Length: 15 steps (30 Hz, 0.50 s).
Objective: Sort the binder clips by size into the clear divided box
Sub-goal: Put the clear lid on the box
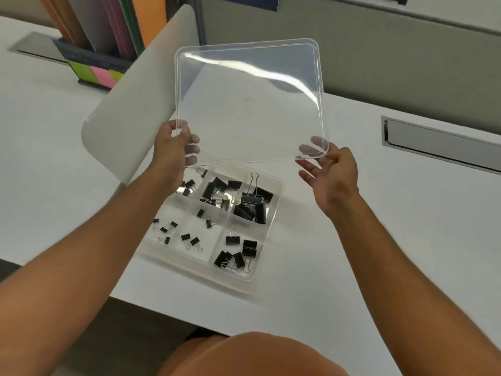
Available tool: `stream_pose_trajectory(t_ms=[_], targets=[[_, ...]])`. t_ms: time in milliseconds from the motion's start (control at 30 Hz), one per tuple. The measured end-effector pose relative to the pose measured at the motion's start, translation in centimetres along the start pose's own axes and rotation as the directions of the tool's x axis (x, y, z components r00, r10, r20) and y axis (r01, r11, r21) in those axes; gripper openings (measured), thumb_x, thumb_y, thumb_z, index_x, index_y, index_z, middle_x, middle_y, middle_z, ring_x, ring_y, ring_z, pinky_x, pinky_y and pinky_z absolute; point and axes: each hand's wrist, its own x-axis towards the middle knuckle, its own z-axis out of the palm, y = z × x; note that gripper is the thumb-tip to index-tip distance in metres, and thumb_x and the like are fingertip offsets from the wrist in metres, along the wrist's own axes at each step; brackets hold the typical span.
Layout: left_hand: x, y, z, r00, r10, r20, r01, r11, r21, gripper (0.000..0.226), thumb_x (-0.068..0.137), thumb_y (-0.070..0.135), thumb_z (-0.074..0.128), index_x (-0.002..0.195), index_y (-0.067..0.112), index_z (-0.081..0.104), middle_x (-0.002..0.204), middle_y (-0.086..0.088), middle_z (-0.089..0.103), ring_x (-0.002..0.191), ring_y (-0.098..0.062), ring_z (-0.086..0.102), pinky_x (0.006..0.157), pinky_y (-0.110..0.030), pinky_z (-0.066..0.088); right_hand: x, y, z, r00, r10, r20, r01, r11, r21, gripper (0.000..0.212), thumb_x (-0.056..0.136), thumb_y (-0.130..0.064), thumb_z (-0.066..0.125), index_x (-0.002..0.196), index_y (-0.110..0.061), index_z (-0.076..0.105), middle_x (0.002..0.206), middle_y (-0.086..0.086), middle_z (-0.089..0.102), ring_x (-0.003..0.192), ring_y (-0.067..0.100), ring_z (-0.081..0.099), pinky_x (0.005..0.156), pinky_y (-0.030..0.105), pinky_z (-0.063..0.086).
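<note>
Both hands hold the clear plastic lid (249, 101) tilted up above the clear divided plastic box (267, 263): left hand (173, 147) grips its 7 o'clock corner, right hand (329, 169) pinches its 5 o'clock corner. Black binder clips (250, 204) sit sorted in the compartments on the white desk (352, 267).

White desk (311, 308), upright coloured folders (108, 23) — sticky notes (100, 74), grey divider panel (135, 99)

Left hand (173, 147) pinching; right hand (332, 172) fingers pinching; forearms raised.
</note>
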Motion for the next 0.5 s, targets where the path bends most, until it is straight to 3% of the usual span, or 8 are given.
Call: stream_pose_trajectory(t_ms=[100,233,333,433,500], targets=[[-1.5,1.2,0.0,0.998,0.042,0.043,-0.043,0.999,0.031,0.008,0.109,0.023,0.052,0.117,0.024,0.054,0.081,-0.001,0.063,0.064,-0.013,0.053,0.05,-0.023,0.039,-0.2,-2.5,-1.1,0.999,-0.016,0.048,0.013,0.998,0.057,0.039,0.104,-0.027,0.041,0.134,-0.015,0.064,0.119,0.007,0.077,0.107,0.027,0.076,0.087,0.036,0.051],[-3.7,0.8,-0.9,0.991,0.092,0.093,-0.11,0.97,0.215,0.009,0.106,0.022,0.059,0.11,0.03,0.062,0.087,-0.001,0.06,0.077,-0.014,0.055,0.068,-0.03,0.046,-1.0,-3.2,-2.7,0.971,-0.122,0.207,0.169,0.96,-0.224,0.035,0.104,-0.014,0.058,0.137,-0.027,0.059,0.114,0.001,0.067,0.107,0.024,0.075,0.09,0.034,0.057],[-4.7,1.5,-2.0,0.993,0.118,0.025,-0.119,0.923,0.367,0.009,0.098,0.03,0.071,0.106,0.03,0.074,0.083,0.01,0.054,0.08,-0.011,0.051,0.076,-0.029,0.042,-1.9,-3.3,-3.7,0.946,-0.178,0.27,0.25,0.931,-0.266,0.033,0.102,-0.009,0.061,0.127,-0.03,0.064,0.116,0.002,0.068,0.114,0.024,0.072,0.099,0.039,0.052],[-5.9,3.0,-3.1,0.997,-0.022,-0.068,0.041,0.956,0.289,0.017,0.091,0.032,0.07,0.102,0.022,0.079,0.075,0.006,0.05,0.065,-0.012,0.044,0.065,-0.027,0.038,-3.6,-3.2,-3.8,0.924,-0.229,0.306,0.311,0.915,-0.256,0.024,0.097,-0.008,0.07,0.109,-0.029,0.072,0.11,-0.002,0.075,0.116,0.02,0.069,0.103,0.038,0.048],[-6.7,3.7,-4.0,0.995,-0.101,-0.007,0.101,0.983,0.152,0.029,0.095,0.036,0.058,0.1,0.016,0.078,0.071,-0.001,0.049,0.061,-0.017,0.042,0.06,-0.03,0.039,-4.9,-3.1,-3.8,0.909,-0.262,0.325,0.348,0.905,-0.246,0.017,0.096,-0.011,0.074,0.105,-0.025,0.076,0.11,-0.005,0.078,0.114,0.01,0.07,0.101,0.028,0.049]])
